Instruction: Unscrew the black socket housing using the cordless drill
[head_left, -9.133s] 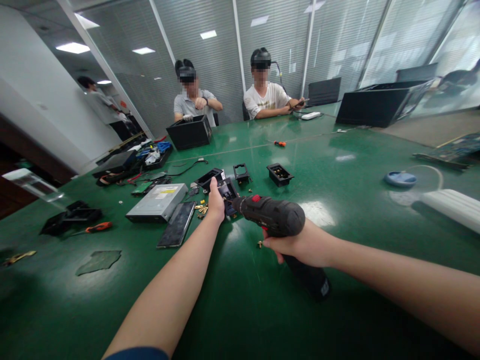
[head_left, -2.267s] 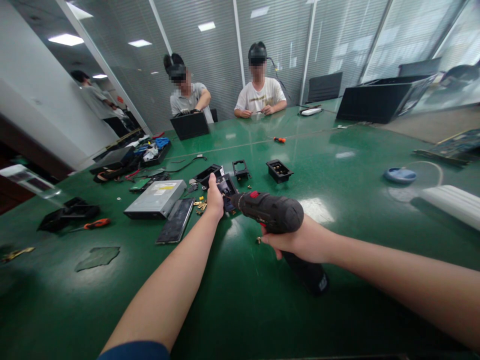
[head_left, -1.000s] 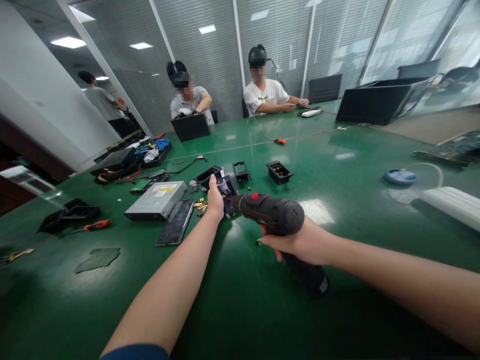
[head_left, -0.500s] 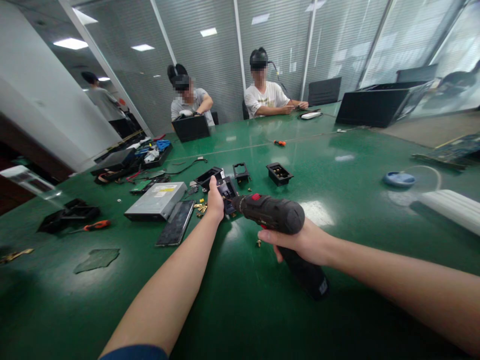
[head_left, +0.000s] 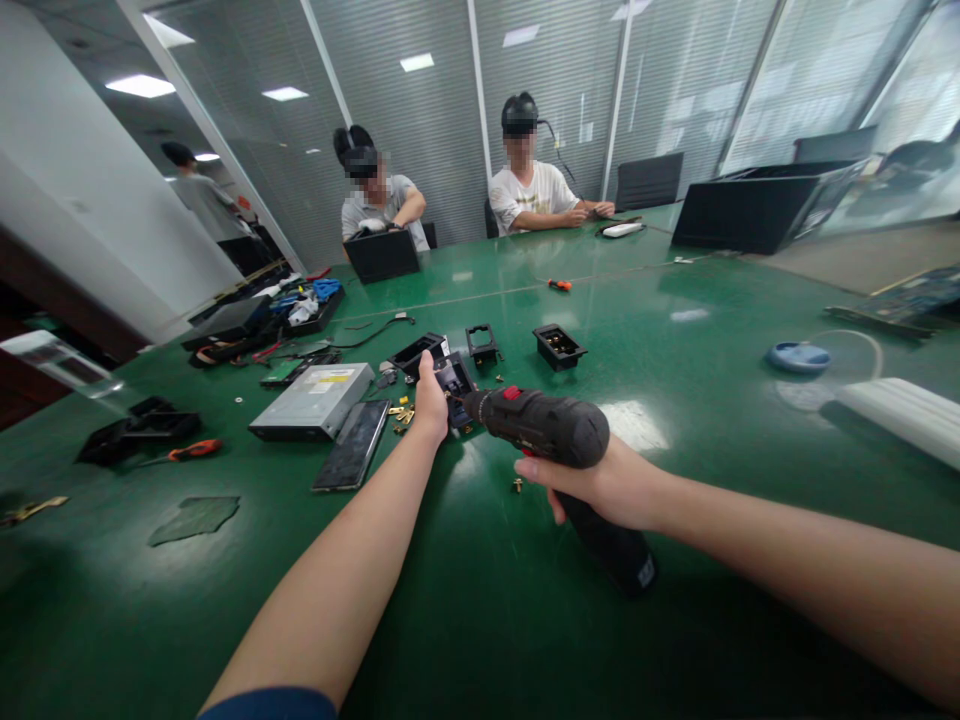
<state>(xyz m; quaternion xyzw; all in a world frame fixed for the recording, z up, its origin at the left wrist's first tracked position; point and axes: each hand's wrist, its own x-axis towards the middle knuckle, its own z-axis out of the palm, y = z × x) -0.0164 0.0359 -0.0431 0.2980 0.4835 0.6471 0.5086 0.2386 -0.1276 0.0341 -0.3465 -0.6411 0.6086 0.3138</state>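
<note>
My left hand (head_left: 430, 402) is closed on a dark plastic part (head_left: 456, 376), thumb up along its near side. A black cordless drill (head_left: 544, 422) with a red switch sits in my right hand (head_left: 600, 482), fingers wrapped round its grip. The drill's chuck points left at the part; the bit's tip is hard to make out there. Small brass pieces (head_left: 403, 415) lie beside my left wrist, and another brass piece (head_left: 517, 485) is below the drill. Just beyond are a black housing (head_left: 418, 352), a black frame (head_left: 481, 344) and a black socket box (head_left: 559, 346).
Left of my arm lie a silver optical drive (head_left: 311, 400), a dark flat phone-like slab (head_left: 351, 445) and an orange screwdriver (head_left: 195, 450). A blue round dish (head_left: 799, 357) stands at right. Two people sit across the green table (head_left: 720, 420), near a large black case (head_left: 750, 210).
Almost nothing differs. Both hands, the drill and the dark part hold the same place; the person at the far right has shifted their hands slightly.
</note>
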